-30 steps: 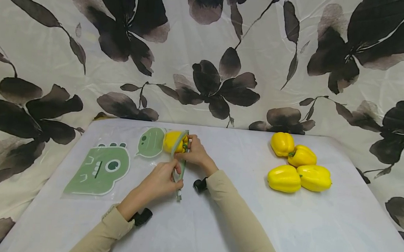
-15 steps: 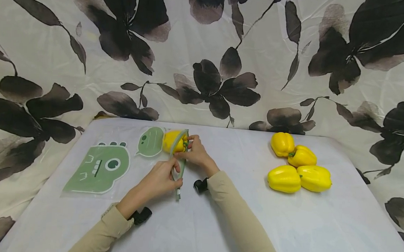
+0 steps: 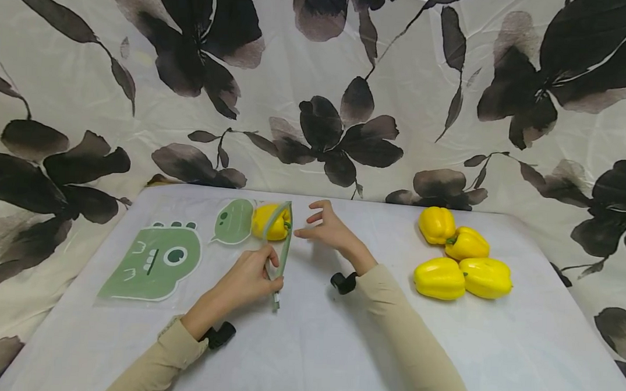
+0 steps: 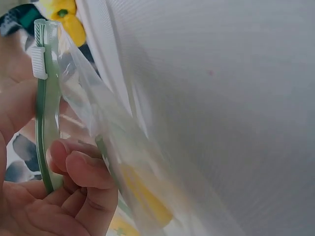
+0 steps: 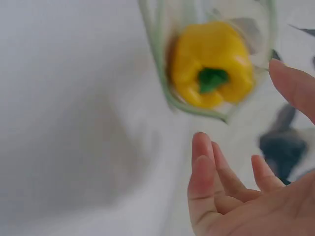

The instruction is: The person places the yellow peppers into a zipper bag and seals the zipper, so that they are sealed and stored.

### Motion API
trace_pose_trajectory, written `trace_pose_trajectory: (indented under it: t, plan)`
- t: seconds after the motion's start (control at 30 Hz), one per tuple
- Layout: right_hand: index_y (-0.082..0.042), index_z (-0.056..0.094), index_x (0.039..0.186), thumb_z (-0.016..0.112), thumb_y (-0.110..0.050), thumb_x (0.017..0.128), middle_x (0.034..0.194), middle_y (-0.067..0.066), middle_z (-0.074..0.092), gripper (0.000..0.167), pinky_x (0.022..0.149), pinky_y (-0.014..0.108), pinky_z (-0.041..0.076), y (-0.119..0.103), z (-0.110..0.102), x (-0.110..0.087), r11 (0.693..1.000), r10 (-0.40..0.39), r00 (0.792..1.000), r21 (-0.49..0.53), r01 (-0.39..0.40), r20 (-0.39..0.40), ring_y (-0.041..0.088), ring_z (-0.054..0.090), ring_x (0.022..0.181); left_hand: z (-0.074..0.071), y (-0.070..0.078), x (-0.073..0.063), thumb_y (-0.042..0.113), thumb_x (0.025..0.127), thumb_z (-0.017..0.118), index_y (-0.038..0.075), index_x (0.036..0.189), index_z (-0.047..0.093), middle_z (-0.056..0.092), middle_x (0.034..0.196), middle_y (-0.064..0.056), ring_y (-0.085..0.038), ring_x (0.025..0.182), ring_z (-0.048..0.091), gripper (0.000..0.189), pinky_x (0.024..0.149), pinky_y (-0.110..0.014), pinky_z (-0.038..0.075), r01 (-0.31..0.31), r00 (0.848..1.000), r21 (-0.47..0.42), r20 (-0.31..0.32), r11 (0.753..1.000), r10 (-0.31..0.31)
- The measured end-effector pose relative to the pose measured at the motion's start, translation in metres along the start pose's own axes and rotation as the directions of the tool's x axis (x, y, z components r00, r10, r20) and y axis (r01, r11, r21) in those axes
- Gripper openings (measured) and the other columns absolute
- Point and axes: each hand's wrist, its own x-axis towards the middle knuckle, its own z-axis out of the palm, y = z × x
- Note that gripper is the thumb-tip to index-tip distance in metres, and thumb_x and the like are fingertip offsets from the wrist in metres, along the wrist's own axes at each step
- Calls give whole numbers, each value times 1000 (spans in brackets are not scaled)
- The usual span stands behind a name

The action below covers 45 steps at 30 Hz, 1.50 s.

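Observation:
A clear slider zip bag (image 3: pixel 168 265) with green dinosaur print lies on the left of the white table. Just inside its mouth sits a yellow bell pepper (image 3: pixel 270 223), its green stem (image 5: pixel 212 79) facing outward in the right wrist view. My left hand (image 3: pixel 246 279) pinches the bag's green zip edge, holding the mouth apart. In the left wrist view the white slider (image 4: pixel 39 63) sits near one end of that zip. To the right of the mouth, my right hand (image 3: pixel 335 228) is apart from bag and pepper, fingers loosely spread, holding nothing.
Several more yellow bell peppers (image 3: pixel 439 278) lie grouped on the right of the table (image 3: pixel 349 337). Behind the table hangs a white cloth (image 3: pixel 277 54) with dark flowers. A black wrist camera (image 3: pixel 343 283) sits under the right wrist.
My right hand has let go of the pepper at the bag's mouth and moved right. The pepper stays inside the mouth. My left hand keeps its hold on the zip edge.

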Motion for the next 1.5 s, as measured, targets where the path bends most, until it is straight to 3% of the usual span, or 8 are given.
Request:
trace_pose_trajectory:
  t: [0.23,0.37,0.5,0.6,0.8,1.0,1.23,1.5]
  plan:
    - [-9,29,144,73,-22,89,139,20,47,72,97,46,46,-12,-58,-47,992,-108,994,-66,107,-20,33,53,120,1,-1,1,10,77,78,6,96,56,52,64,0,-13,57,49,29,50,-24,42,-6,1000,-1,-12,1000,6]
    - [-4,30,144,71,-16,91,136,21,49,68,95,46,44,-11,-92,-80,971,-209,975,-133,199,-73,34,54,116,1,-1,0,11,77,78,6,96,55,52,65,0,-13,57,49,30,51,-24,41,-18,999,-2,-26,1000,18]
    - [-4,33,141,72,-13,90,133,18,51,64,96,50,42,0,-127,-114,933,-290,947,-260,248,-138,34,54,116,1,0,0,12,76,78,6,98,55,52,65,0,-13,58,49,32,51,-25,41,-16,999,2,-29,1000,16]
    - [-5,36,140,72,-14,90,133,16,51,62,97,52,40,11,-150,-138,892,-317,934,-387,236,-162,35,52,118,-1,-1,0,12,76,78,5,99,55,52,65,0,-13,58,49,33,51,-25,42,-10,1000,5,-27,1000,10]
    - [-1,45,135,80,-17,84,133,21,52,64,99,60,35,48,-183,-173,804,-326,934,-562,191,-149,40,48,120,-1,-1,0,12,77,77,5,102,55,52,66,-1,-13,59,49,34,53,-25,42,10,1000,-8,-13,1000,-10]
    - [3,45,139,90,-21,71,138,25,50,85,98,65,35,86,-187,-189,801,-226,968,-586,122,-107,46,46,123,-1,1,0,12,77,78,4,105,56,52,66,-1,-13,59,49,36,53,-25,42,15,1000,-22,-12,1000,-15]
    - [4,45,140,92,-13,65,137,25,51,90,98,63,35,110,-175,-185,718,-258,964,-680,149,-61,47,48,121,-2,1,0,12,77,77,4,106,56,52,66,-1,-13,59,49,36,54,-25,42,14,1000,-24,-9,1000,-15]
    - [3,44,138,91,-10,65,132,26,53,88,98,66,35,113,-171,-184,712,-249,965,-691,124,-83,50,47,120,-2,0,0,12,78,78,3,107,56,52,66,-1,-13,59,49,37,52,-25,41,26,1000,-31,7,999,-26]
